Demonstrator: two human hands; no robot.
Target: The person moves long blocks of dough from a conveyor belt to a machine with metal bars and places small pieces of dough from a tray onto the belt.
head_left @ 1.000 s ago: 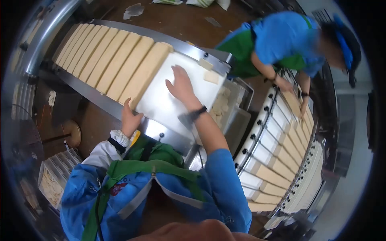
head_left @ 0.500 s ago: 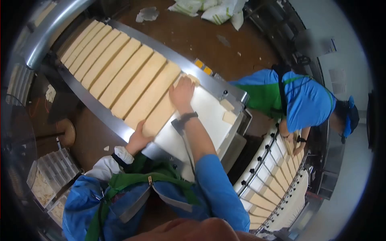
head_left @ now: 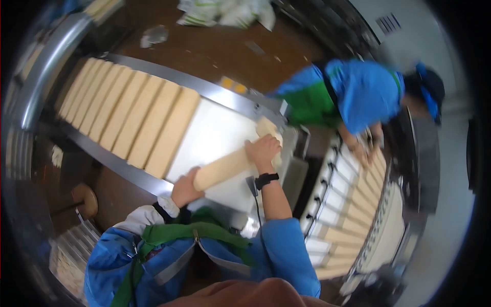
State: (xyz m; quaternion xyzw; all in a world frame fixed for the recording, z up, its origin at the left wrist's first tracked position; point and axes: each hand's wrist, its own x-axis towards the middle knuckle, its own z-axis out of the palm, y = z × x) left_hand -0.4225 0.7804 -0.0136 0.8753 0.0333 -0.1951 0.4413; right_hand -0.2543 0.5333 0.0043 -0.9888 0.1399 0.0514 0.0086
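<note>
I hold a long pale dough strip (head_left: 225, 166) lifted off the white conveyor belt (head_left: 209, 133). My left hand (head_left: 185, 188) grips its near end at the belt's front edge. My right hand (head_left: 262, 150), with a black wristband, grips its far end near the belt's right end. More dough strips (head_left: 128, 117) lie side by side on the belt to the left.
A co-worker in a blue shirt and green apron (head_left: 353, 94) bends over a second conveyor (head_left: 358, 204) carrying dough pieces on the right. The belt's steel frame (head_left: 102, 153) runs along the front. White bags (head_left: 220, 13) lie on the brown floor. A round stool (head_left: 84, 199) stands lower left.
Both hands closed on the rightmost strip, lifted it off the belt and carried it to the right. The co-worker has shifted along the second conveyor.
</note>
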